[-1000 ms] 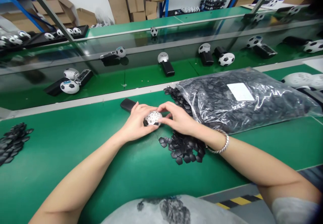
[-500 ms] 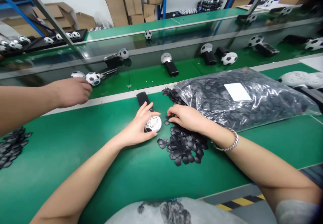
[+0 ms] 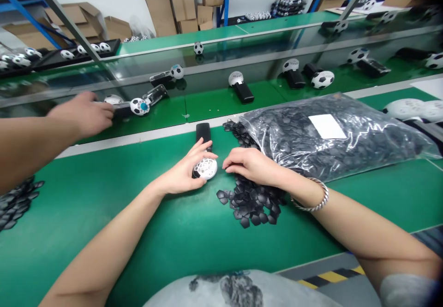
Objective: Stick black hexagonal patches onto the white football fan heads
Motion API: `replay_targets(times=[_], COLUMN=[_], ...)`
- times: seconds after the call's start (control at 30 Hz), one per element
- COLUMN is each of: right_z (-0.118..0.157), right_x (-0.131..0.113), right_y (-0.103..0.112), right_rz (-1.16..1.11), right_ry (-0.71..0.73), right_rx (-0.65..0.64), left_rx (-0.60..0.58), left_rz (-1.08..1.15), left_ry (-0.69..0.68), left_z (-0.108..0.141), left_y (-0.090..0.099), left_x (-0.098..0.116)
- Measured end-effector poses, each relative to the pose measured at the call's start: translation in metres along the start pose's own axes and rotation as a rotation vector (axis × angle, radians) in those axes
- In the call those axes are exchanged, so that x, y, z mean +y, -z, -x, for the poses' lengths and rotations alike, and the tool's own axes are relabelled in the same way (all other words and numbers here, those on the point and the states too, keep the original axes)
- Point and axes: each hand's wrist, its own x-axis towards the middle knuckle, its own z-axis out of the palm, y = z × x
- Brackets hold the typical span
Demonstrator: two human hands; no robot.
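Observation:
My left hand (image 3: 185, 168) is wrapped around a soccer-ball-shaped head (image 3: 206, 168), white with open pentagon recesses. A black handle (image 3: 203, 132) extends from it, away from me, on the green bench. My right hand (image 3: 247, 164) is closed in a pinch just right of the ball; the small black pentagon piece at its fingertips is mostly hidden. Below and beside that hand spreads a pile of black pentagon pieces (image 3: 258, 205). A clear plastic bag (image 3: 367, 136) full of the same pieces lies behind my right wrist.
Beyond the bench edge runs a green conveyor (image 3: 207, 109) with several ball-headed items, such as one white-headed item (image 3: 236, 79). A co-worker's hand (image 3: 83, 113) reaches over it at left. Another black pile (image 3: 17, 203) lies far left; white ball parts (image 3: 404, 107) sit right.
My right hand has lifted slightly left, toward the ball, from the loose pieces. My left hand has shifted the ball slightly left, its handle straighter. Conveyor items moved right; the co-worker's hand moved left.

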Motion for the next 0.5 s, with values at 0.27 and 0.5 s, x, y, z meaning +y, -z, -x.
replay_targets(times=[0.27,0.5], right_z=[-0.003,-0.011], right_x=[-0.012,-0.011], right_y=[-0.014,-0.029], right_rz=[-0.139,-0.369], right_ry=[0.081,-0.011], right_rx=[0.129,0.213], left_rx=[0.041,0.156], left_rz=[0.031,0.021], left_ry=[-0.009,-0.046], left_z=[-0.002,-0.004], left_y=[-0.004,-0.012], left_x=[0.000,0.002])
